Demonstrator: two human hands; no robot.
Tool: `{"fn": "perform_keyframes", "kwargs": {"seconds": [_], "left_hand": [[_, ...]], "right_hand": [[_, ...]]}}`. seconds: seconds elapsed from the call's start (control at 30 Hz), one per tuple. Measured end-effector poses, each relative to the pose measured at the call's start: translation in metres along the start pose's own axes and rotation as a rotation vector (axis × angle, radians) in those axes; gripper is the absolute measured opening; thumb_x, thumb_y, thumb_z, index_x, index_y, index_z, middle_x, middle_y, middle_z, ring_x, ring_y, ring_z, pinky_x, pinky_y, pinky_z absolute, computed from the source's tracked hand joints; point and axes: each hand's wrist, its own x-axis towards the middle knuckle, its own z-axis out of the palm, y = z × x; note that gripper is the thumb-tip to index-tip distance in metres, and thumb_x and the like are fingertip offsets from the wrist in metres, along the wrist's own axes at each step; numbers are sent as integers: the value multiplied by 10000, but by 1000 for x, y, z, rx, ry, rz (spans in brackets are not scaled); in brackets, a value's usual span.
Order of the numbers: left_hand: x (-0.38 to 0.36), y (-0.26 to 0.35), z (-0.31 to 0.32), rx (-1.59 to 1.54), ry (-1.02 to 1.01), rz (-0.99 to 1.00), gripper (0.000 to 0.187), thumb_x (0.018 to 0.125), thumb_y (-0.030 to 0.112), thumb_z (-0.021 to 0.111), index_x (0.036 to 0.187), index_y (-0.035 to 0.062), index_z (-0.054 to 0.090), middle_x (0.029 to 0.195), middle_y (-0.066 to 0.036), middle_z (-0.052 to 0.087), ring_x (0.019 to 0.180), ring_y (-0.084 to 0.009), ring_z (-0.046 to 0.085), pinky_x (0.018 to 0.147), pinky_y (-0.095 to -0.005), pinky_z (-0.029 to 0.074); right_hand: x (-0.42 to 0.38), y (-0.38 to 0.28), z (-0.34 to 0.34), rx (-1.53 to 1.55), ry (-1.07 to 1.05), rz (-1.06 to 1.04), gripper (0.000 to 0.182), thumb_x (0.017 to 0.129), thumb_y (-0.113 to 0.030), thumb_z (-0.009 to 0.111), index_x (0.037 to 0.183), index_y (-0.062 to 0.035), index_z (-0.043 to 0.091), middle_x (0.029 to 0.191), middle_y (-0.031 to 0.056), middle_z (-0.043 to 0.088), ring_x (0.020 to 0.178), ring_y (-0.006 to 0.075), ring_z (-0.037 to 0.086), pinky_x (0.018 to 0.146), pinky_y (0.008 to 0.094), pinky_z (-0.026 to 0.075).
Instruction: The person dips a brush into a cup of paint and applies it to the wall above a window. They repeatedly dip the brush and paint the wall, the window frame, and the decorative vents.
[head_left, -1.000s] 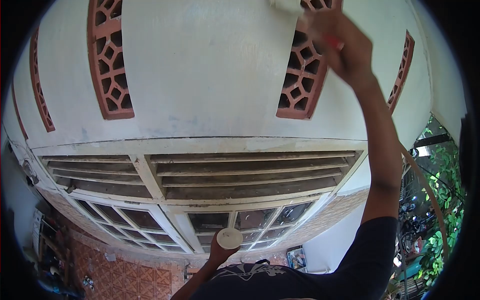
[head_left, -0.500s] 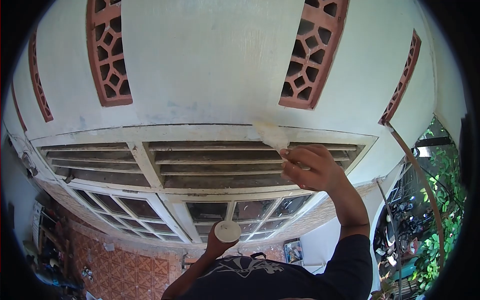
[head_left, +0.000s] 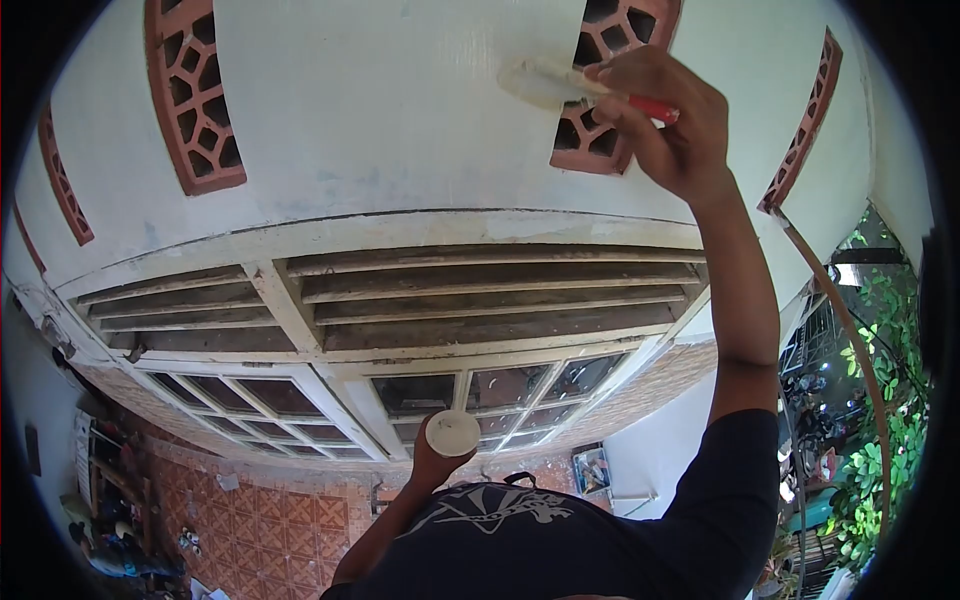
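Two hands, right hand [head_left: 668, 120] fingers clamped on red-handled brush [head_left: 560, 84], left hand [head_left: 432, 468] gripping round cup [head_left: 453, 433].

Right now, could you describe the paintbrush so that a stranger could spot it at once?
Start at the pale wall above the louvred window. Beside the upper right terracotta lattice vent, the raised right hand holds the paintbrush. Only it has pale, paint-coated bristles and a red handle.

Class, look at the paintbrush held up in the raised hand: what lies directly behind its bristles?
Behind the paintbrush in the right hand is the white wall beside a red lattice vent block. The patch under the bristles is covered, so its state cannot be seen.
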Motion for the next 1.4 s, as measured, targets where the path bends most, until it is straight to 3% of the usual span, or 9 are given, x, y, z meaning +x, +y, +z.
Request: {"fn": "perform_keyframes", "kwargs": {"seconds": [0.07,0.13,0.23,0.37,0.57,0.87,0.97,1.23,1.4], "left_hand": [[-1,-1,1,-35,-5,-1,768,603,156,905,1225,35,472,1126,-127,596,1052,-257,606,921,-381,495],[1,-3,3,-76,-4,1,770,604,156,905,1228,35,469,1128,-127,595,1052,-257,607,920,-381,495],[-1,-4,3,-54,-13,12,778,605,152,905,1233,35,462,1133,-129,593,1052,-258,607,917,-382,497],[-2,1,4,-36,-20,0,786,602,149,906,1237,33,458,1138,-130,589,1056,-260,604,920,-381,494],[-3,-1,7,-16,-26,-10,797,601,152,908,1246,33,455,1152,-132,575,1072,-257,593,929,-379,488],[-3,-5,10,11,3,-2,787,590,139,906,1237,34,470,1139,-122,590,1066,-241,599,931,-374,492],[-2,-2,10,-10,38,4,752,583,128,900,1210,38,493,1118,-113,611,1045,-230,612,919,-370,501],[3,1,8,-16,14,-13,777,597,145,906,1228,33,468,1140,-129,584,1059,-256,599,927,-376,490],[3,5,9,2,29,-18,769,593,142,906,1223,33,478,1136,-132,585,1054,-257,600,924,-375,491]], "right_hand": [[3,-4,-3,16,24,27,178,778,-62,749,919,-14,652,857,106,671,699,243,646,590,295,511],[4,-15,-3,-132,39,-172,189,761,-69,755,916,-18,660,861,112,671,698,222,652,601,281,523],[-23,-36,16,-247,-71,-220,212,708,-60,762,893,-46,660,947,120,653,688,188,650,564,279,539],[-82,-68,54,-229,-235,-160,288,718,-62,769,937,-43,583,965,140,637,675,192,648,552,291,554],[-122,-107,69,-145,-153,-17,296,702,-98,753,938,-127,576,991,106,633,681,156,654,514,233,524],[-77,-68,35,138,-162,182,174,778,-89,712,900,4,629,889,149,623,697,283,652,568,335,541],[-52,-46,30,46,-99,105,175,769,-67,734,898,-6,632,898,140,634,761,280,652,595,331,527],[-33,-50,21,-195,89,-170,229,711,-64,772,898,-36,642,892,114,650,643,226,637,539,302,529],[-93,-80,68,-228,-241,-94,272,699,-110,748,933,-121,609,977,127,634,651,172,618,492,245,507]]}}
